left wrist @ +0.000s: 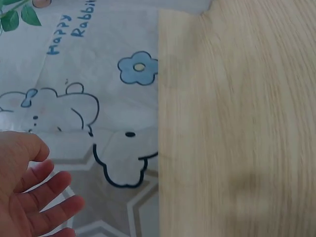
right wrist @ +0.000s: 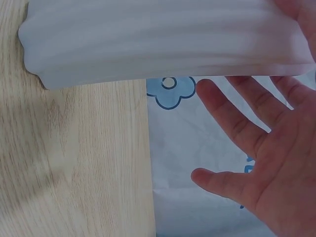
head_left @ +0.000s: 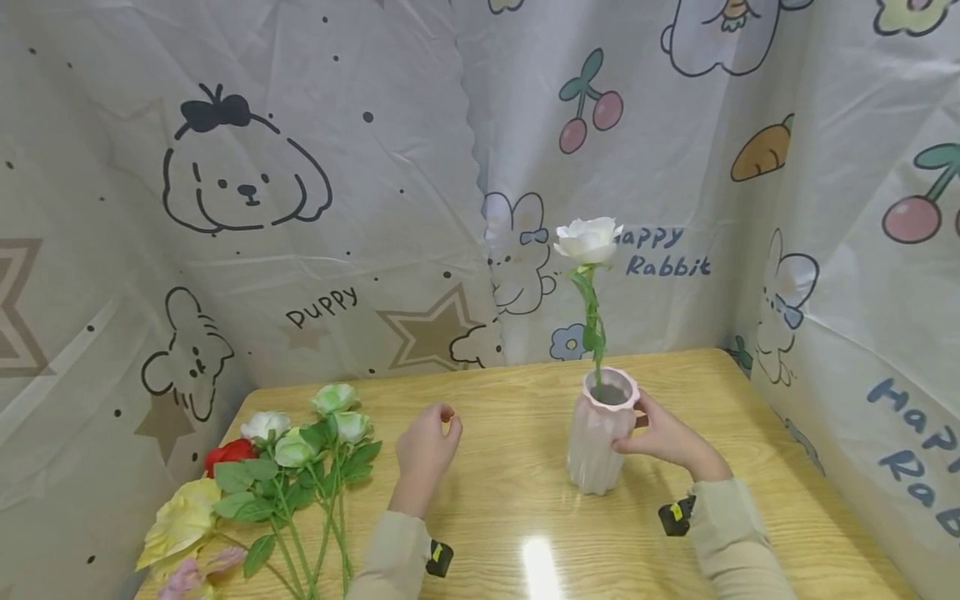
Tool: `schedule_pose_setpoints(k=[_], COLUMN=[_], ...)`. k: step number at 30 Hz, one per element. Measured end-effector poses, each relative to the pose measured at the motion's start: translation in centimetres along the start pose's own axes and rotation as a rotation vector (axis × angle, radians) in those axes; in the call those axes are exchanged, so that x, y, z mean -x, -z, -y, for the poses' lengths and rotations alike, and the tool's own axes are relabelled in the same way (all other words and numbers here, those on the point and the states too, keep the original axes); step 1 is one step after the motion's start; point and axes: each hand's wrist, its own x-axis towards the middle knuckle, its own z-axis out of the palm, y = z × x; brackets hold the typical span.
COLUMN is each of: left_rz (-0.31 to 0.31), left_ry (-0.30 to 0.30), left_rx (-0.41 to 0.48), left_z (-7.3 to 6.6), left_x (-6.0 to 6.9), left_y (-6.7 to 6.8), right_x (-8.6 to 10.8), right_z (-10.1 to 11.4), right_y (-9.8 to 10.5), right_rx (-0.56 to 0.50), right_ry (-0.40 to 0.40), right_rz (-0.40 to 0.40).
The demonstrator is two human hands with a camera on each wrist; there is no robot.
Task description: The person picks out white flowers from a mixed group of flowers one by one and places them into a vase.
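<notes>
A pale pink fluted vase (head_left: pixel 597 442) stands upright on the table at the right, holding one white rose (head_left: pixel 588 242) on a leafy green stem. My right hand (head_left: pixel 663 437) holds the vase from its right side, thumb in front and other fingers toward its back. In the right wrist view the vase (right wrist: pixel 158 42) crosses the top, and the little finger of that hand (right wrist: pixel 276 148) stays off it. My left hand (head_left: pixel 429 446) is raised over the table, holding nothing, between the vase and the loose flowers. Its fingers are loosely bent in the left wrist view.
Several artificial flowers lie at the left of the table: a red rose (head_left: pixel 228 456), a white one (head_left: pixel 265 425), pale green ones (head_left: pixel 335 398), a large yellow bloom (head_left: pixel 180 518) and a pink flower (head_left: pixel 183 577). A printed curtain (head_left: pixel 397 208) surrounds the wooden table (head_left: pixel 510 467).
</notes>
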Motion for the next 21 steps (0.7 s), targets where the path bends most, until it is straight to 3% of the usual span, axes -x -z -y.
schedule_pose_setpoints(k=[7, 21], left_rz=[-0.005, 0.081], left_ry=[0.033, 0.211], left_rx=[-0.017, -0.053], left_z=[2.8, 8.4], left_x=[0.8, 3.0], left_y=[0.7, 3.0], right_x=[0.1, 0.2], right_z=[-0.1, 0.1], right_y=[0.0, 0.0], right_rx=[0.006, 0.007], right_ry=[0.004, -0.004], right_rz=[-0.003, -0.006])
